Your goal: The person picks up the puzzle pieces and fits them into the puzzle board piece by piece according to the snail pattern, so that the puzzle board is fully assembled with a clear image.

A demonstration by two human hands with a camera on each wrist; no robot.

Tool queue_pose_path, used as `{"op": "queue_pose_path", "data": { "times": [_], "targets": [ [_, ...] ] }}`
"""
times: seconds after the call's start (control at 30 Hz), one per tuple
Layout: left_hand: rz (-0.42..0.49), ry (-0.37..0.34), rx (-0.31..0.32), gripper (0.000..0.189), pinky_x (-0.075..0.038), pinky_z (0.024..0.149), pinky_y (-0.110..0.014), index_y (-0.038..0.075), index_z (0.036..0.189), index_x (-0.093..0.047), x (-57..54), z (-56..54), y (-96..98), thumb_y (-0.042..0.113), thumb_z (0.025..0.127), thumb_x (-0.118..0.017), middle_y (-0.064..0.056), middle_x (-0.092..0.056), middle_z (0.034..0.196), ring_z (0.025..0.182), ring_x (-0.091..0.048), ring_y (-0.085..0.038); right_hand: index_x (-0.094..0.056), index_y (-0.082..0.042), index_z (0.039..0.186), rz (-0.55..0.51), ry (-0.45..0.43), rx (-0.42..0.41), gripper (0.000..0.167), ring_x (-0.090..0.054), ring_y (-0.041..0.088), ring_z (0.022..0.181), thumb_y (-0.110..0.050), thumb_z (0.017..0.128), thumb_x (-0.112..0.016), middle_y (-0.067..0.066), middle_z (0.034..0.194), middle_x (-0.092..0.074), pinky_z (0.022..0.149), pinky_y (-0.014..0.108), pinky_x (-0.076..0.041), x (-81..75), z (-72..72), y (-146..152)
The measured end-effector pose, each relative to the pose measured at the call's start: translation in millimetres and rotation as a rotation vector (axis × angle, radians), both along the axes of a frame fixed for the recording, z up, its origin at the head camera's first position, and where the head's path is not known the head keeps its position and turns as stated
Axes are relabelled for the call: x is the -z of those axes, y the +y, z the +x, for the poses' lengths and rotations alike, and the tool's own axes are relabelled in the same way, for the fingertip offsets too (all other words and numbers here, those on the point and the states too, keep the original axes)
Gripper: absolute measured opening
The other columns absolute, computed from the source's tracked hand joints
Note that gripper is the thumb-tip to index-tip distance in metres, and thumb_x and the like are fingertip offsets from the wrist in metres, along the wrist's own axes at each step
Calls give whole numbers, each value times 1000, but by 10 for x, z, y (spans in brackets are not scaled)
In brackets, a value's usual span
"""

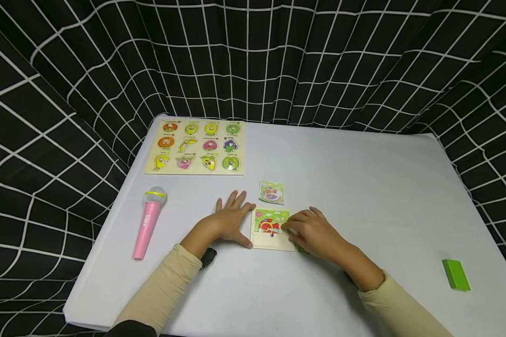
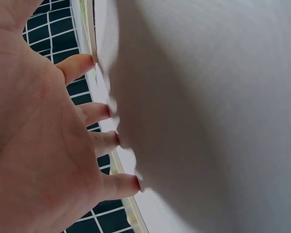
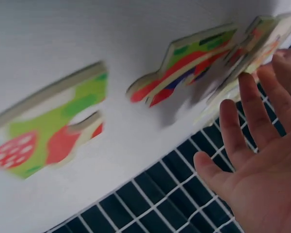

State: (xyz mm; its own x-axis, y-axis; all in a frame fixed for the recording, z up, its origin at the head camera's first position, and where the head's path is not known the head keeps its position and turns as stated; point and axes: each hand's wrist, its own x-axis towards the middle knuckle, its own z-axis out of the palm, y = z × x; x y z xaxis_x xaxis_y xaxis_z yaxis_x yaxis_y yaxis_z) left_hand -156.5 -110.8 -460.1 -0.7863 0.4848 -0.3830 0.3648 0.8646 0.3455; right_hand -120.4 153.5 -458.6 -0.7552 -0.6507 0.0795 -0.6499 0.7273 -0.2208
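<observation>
A square wooden puzzle board (image 1: 274, 242) lies in the middle of the table, its upper part filled with green and red picture pieces. My left hand (image 1: 227, 222) is spread along its left side, with thumb and index finger touching the corners. Over the board's right side is my right hand (image 1: 314, 234), fingertips at the red part of the picture; whether they pinch a piece is hidden. In the right wrist view, two loose puzzle pieces, one red and green (image 3: 184, 60) and one with a spotted patch (image 3: 58, 121), lie near this hand (image 3: 262, 141).
A small picture card (image 1: 271, 192) lies just beyond the board. At the back left is a fruit peg puzzle (image 1: 196, 147), with a pink toy microphone (image 1: 149, 223) in front of it. A green block (image 1: 456, 274) sits far right. Dark grid curtains (image 1: 270, 61) surround the table.
</observation>
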Motion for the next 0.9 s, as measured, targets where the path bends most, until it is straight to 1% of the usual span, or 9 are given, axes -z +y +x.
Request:
{"op": "queue_pose_path", "data": {
  "times": [0.07, 0.17, 0.37, 0.5, 0.7, 0.9],
  "targets": [
    [2, -3, 1, 108, -7, 111, -70, 20, 150, -31, -3, 2, 6, 57, 64, -84, -16, -2, 163, 149, 6, -38, -73, -17, 108, -18, -16, 17, 30, -58, 23, 111, -18, 79, -81, -2, 109, -68, 105, 62, -32, -7, 33, 57],
    [-3, -8, 2, 108, -7, 111, -70, 21, 150, -31, -12, 7, 13, 57, 64, -84, -15, -2, 163, 149, 6, -38, -73, -15, 107, -13, -9, 37, 32, -59, 23, 109, -18, 76, -82, -1, 107, -67, 104, 61, -34, -8, 93, 155],
    [-16, -10, 3, 109, -7, 111, -69, 21, 151, -29, -9, -4, 6, 58, 64, -83, -15, -1, 163, 149, 7, -37, -73, -17, 104, 27, -34, 68, 38, -59, 21, 106, -28, 71, -86, -3, 102, -67, 105, 59, -33, -6, 204, 313],
    [-23, -7, 7, 109, -7, 112, -69, 21, 151, -29, 13, -14, 10, 59, 64, -83, -14, 0, 163, 149, 7, -36, -74, -17, 104, 34, -41, 71, 36, -59, 22, 107, -27, 72, -86, -3, 102, -67, 105, 59, -33, 8, 261, 363],
    [-11, -3, 9, 108, -8, 111, -69, 21, 151, -30, 6, -15, -3, 58, 64, -83, -15, -1, 163, 149, 6, -37, -75, -18, 101, 21, -16, 78, 31, -60, 20, 103, -21, 72, -85, -5, 98, -67, 105, 57, -34, 38, 277, 362],
    [-16, -5, 8, 108, -7, 111, -69, 21, 151, -30, 1, -15, 8, 58, 64, -83, -15, -1, 163, 149, 7, -37, -75, -19, 100, 29, 2, 78, 29, -60, 19, 100, -19, 73, -85, -7, 95, -67, 105, 58, -34, 47, 285, 357]
  ]
}}
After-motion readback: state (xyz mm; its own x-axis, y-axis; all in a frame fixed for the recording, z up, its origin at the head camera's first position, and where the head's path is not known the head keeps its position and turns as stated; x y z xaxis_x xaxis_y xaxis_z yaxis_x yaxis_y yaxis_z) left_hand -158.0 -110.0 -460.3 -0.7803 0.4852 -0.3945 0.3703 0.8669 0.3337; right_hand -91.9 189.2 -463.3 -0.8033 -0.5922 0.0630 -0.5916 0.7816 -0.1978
